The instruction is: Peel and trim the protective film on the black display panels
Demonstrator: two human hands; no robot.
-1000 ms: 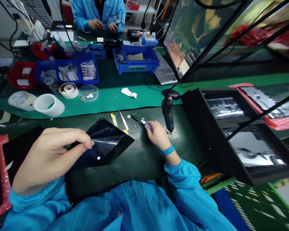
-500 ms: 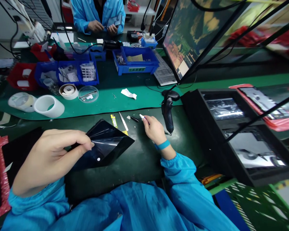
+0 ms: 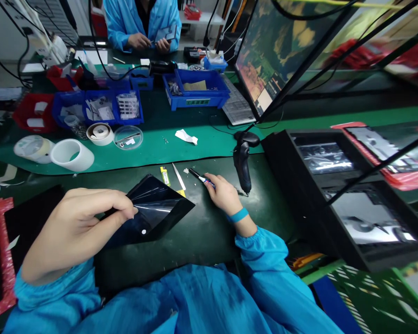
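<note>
Head view: left hand (image 3: 73,227) low at the left over the dark desk (image 3: 202,232); its grip pressed thumb to forefinger, pinching the raised edge of a black glossy sheet (image 3: 156,218); sheet lies on the desk straight ahead of the person, one corner pointing right, a shiny layer bowed up at the pinched edge. Right hand (image 3: 225,195) right of the sheet and apart from it; grip closed around a pen (image 3: 199,177), dark tip aimed up-left, close to small white scraps. Small yellow item (image 3: 165,176) and thin pale blade (image 3: 178,176) lie between sheet and pen. Black handheld tool (image 3: 243,162) stands just right of the right hand. Farther back on the green mat (image 3: 195,150): tape roll (image 3: 99,131), clear round dish (image 3: 127,137), crumpled white scrap (image 3: 186,135); blue bins (image 3: 197,86) beyond. Black tray (image 3: 282,153) at right; monitor (image 3: 275,51) above it. Another person's hands (image 3: 149,42) at the far edge.
</note>
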